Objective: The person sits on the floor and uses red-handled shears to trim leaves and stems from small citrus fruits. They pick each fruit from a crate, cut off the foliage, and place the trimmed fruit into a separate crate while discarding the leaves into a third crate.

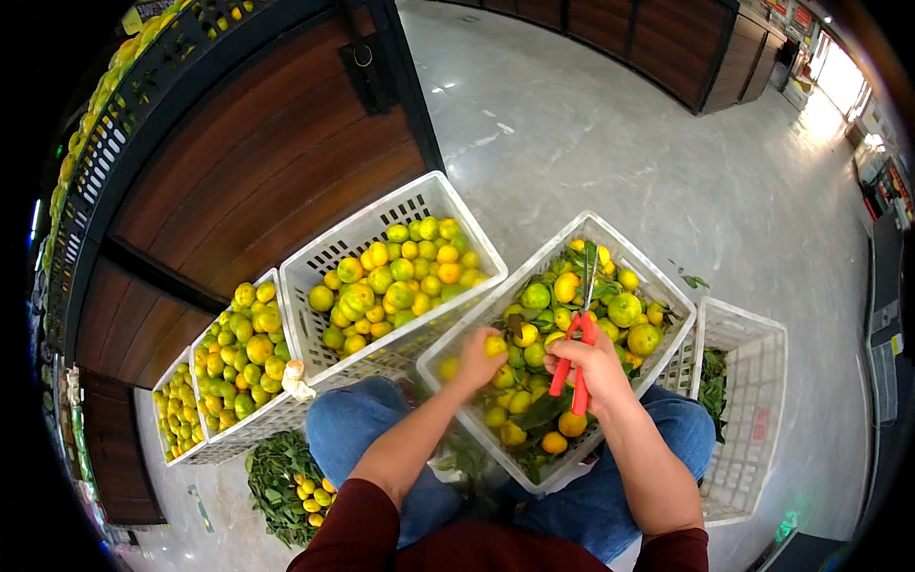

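Citrus [495,345] mid-frame seems firm, bruisable; I'd cup its sides. Left fingers [477,345] pinch it, right fingers [599,360] clasp shears [585,330].

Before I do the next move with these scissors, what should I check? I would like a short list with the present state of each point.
1. Fruit in the left hand: ok, a yellowish fruit sits at the fingers.
2. Scissors in the right hand: ok, held by the red handles.
3. Blades away from the left hand: ok, they point forward, apart from it.
4. Blades open or closed: cannot tell, too small here.
5. Stem on the held fruit: cannot tell, no stem is clear in this view.
6. Crate in front free of leaves: not ok, leaves lie among its fruit.
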### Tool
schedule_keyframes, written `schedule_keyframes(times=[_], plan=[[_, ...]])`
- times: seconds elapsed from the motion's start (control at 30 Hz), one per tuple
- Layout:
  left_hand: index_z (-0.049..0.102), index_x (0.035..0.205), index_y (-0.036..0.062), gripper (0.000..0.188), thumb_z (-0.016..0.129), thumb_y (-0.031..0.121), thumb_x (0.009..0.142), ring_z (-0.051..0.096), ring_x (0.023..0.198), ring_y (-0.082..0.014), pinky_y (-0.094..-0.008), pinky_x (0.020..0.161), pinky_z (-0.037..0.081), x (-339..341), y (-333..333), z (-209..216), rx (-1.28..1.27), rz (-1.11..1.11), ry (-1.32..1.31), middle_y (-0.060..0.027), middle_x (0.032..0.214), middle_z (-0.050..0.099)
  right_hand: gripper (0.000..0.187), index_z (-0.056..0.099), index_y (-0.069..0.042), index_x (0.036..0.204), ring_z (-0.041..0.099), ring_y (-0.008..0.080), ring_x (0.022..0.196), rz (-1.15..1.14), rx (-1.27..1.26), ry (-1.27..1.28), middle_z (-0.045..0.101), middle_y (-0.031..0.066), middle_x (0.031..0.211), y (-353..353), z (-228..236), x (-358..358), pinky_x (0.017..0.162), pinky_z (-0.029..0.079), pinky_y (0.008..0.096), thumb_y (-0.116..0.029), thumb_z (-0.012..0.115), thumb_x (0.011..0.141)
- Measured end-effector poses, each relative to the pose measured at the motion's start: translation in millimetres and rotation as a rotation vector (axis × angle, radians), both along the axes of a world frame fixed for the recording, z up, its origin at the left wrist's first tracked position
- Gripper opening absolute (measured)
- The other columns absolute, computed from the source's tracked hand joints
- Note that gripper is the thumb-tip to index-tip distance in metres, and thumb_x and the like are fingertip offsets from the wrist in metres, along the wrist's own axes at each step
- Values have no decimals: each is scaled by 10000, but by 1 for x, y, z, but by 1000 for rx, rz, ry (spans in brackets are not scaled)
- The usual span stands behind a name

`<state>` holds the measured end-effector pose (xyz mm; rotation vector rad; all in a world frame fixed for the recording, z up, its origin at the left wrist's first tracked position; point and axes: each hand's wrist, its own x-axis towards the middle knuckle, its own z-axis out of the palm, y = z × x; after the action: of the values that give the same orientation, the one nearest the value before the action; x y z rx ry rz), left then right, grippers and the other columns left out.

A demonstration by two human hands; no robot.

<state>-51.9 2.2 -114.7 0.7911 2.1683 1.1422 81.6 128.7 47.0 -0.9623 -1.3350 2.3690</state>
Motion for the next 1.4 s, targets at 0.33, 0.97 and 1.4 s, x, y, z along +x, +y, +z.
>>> schedule_keyframes(times=[0.33, 0.97, 1.4], plan=[[446, 1023, 64, 302, 416, 327, 876, 518, 768, -244, -305, 591, 466, -41, -28, 57, 811, 725, -1267, -112, 934, 517, 274, 437, -9, 924, 567, 178, 673, 7, -4, 6, 532, 88, 792, -4, 1, 4, 614, 491, 293, -65, 594, 707], [622, 994, 63, 304, 637, 94, 693, 393, 1024, -270, -387, 762, 392, -4, -7, -4, -947, -517, 639, -129, 1058, 494, 569, 313, 42, 1192, 536, 165, 695, -2, -35, -43, 502, 83, 821, -3, 5, 12, 668, 486, 294, -35, 580, 695], [496, 1010, -21, 309, 596, 93, 740, 480, 929, -295, -421, 713, 470, 6, -5, 41, -626, -272, 340, -150, 1050, 417, 364, 402, -14, 1015, 561, 181, 646, 30, 13, -35, 526, 89, 775, -2, -6, 2, 592, 484, 297, -35, 574, 696]])
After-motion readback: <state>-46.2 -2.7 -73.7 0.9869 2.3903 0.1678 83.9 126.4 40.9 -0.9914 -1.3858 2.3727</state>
